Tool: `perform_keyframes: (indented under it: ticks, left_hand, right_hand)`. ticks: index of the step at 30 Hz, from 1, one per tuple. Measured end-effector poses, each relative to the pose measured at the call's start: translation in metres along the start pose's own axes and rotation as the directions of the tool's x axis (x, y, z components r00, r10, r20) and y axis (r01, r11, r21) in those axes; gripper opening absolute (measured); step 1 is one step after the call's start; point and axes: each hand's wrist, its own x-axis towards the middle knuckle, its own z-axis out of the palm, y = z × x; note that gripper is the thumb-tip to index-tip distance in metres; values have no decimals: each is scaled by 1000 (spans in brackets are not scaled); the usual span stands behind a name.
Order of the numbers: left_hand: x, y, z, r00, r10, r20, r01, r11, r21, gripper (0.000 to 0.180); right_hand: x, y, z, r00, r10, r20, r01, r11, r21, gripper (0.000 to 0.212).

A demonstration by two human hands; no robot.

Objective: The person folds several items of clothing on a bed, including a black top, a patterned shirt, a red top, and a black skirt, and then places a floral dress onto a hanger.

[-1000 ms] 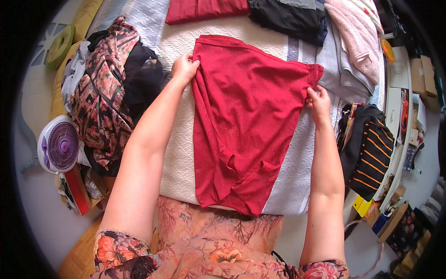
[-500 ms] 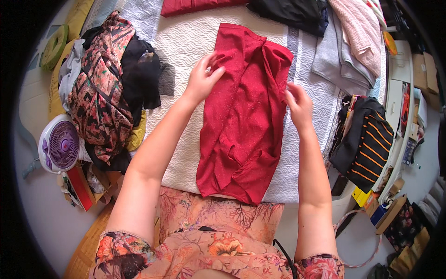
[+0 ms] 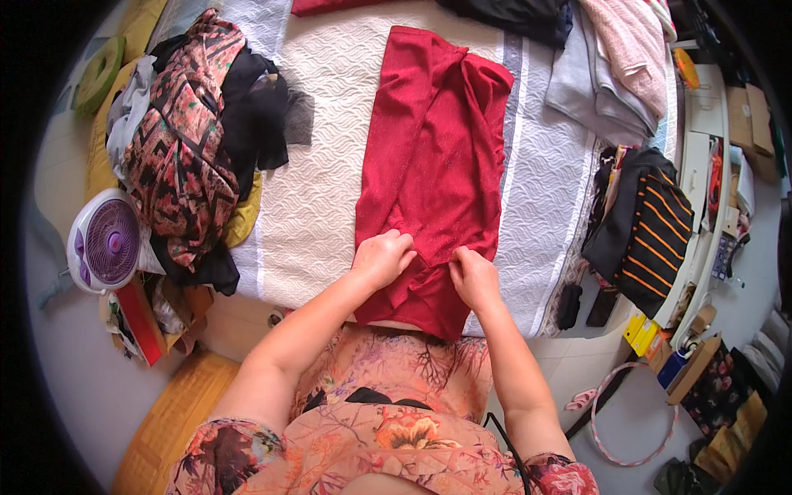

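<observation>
A dark red speckled garment (image 3: 437, 157) lies lengthwise on the bed in front of me, creased, its near end at the bed's edge. My left hand (image 3: 385, 258) rests on its lower left part, with fingers curled and pinching the cloth. Opposite it, my right hand (image 3: 474, 276) pinches the cloth near the lower right side. Folds bunch up between the two hands. The garment's exact kind cannot be made out.
The bed's quilted cover (image 3: 318, 206) surrounds the garment. A heap of patterned and black clothes (image 3: 194, 157) lies left, above a purple-white fan (image 3: 107, 241). Folded grey cloth (image 3: 577, 95) and a black orange-striped garment (image 3: 658, 239) lie right. A hoop (image 3: 600, 412) is on the floor.
Both hands have come down from the garment's upper sides toward its near end and closed on the cloth there. The view has shifted slightly.
</observation>
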Motion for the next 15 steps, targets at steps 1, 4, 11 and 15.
perform_keyframes:
  ticks: [1,4,11,15]
  left_hand:
    - [-6,6,-8,1000,27,11,-27,999,-24,15]
    - [-26,17,-22,981,162,103,-147,979,-139,15]
    - [-31,13,-3,918,212,336,-165,973,-164,20]
    - [-44,5,1,957,182,225,-20,818,-575,21]
  right_hand:
    - [-4,-9,-7,997,-74,13,73,994,84,11]
    - [-17,-22,-13,972,-152,179,100,957,272,12]
    - [-11,-17,9,938,-234,257,153,942,300,29]
    - [-35,-9,25,959,-39,279,-189,645,740,37]
